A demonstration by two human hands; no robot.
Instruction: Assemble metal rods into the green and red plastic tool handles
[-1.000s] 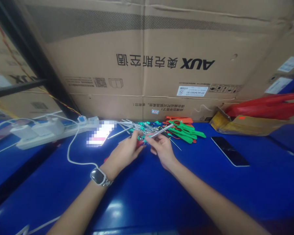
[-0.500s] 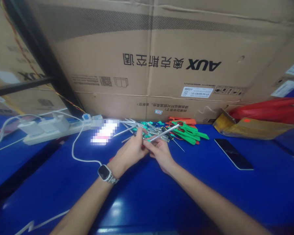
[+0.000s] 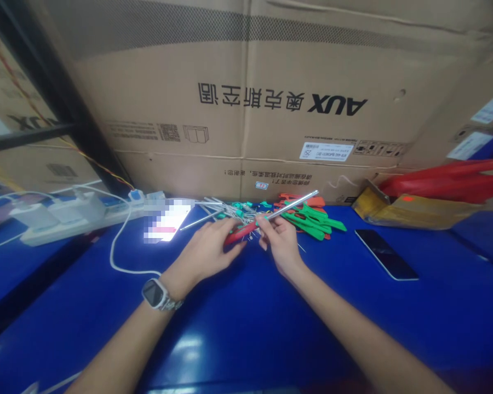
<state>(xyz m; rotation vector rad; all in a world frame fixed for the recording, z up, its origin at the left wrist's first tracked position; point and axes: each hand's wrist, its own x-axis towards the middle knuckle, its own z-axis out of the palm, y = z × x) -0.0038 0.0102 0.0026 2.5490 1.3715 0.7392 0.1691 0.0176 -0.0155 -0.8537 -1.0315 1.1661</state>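
Observation:
My left hand [image 3: 211, 246] is wrapped round a red handle [image 3: 240, 232], its thumb below it. From the handle's right end a silver metal rod [image 3: 296, 203] slants up to the right. My right hand [image 3: 279, 241] pinches the rod's lower part, close to the red handle. Just behind both hands lies a heap of thin metal rods and small green parts [image 3: 238, 209]. Green plastic pieces [image 3: 318, 219] and orange-red ones [image 3: 285, 198] lie right of the heap.
A black phone [image 3: 386, 254] lies at the right, before an open carton [image 3: 419, 212] holding red items. A lit screen [image 3: 168, 221] and a white power strip [image 3: 53, 230] with cables are at the left. A large cardboard box [image 3: 271, 65] stands behind.
The red handle now shows between my hands, in line with the rod. My left hand has moved left and turned, and the rod's tip has shifted up and right.

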